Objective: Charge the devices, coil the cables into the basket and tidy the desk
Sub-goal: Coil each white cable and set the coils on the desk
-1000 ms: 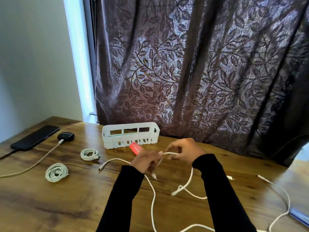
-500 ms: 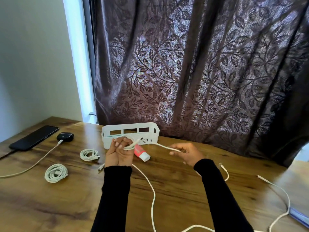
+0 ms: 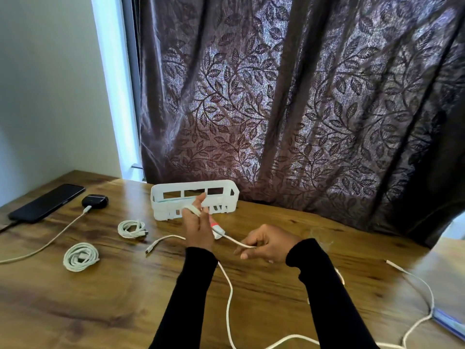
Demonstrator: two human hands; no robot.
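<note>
Midway through a coil: my left hand [image 3: 197, 229] stands upright in front of the white basket [image 3: 195, 202], fingers spread, with a few turns of white cable [image 3: 229, 285] looped round two of them. My right hand [image 3: 268, 244] sits just beside it, fingers loosely curled, thumb and forefinger pinching the same cable where it leaves the loops. From that pinch I cannot follow the line; a loose run trails down the desk [image 3: 100, 298] between my sleeves toward the near edge, one plug end lying free left of my wrist.

I judge the cable light, limp and smooth, likely to spring off the fingers if tension drops, so the best hold is on the run close to the loops, not on the plug.

A red-and-white tube [image 3: 216, 229] lies on the desk behind my left hand. Two finished coils [image 3: 80, 256] rest well to the left, near a phone [image 3: 46, 202] and an earbud case [image 3: 95, 201], the case with a cable plugged in.
</note>
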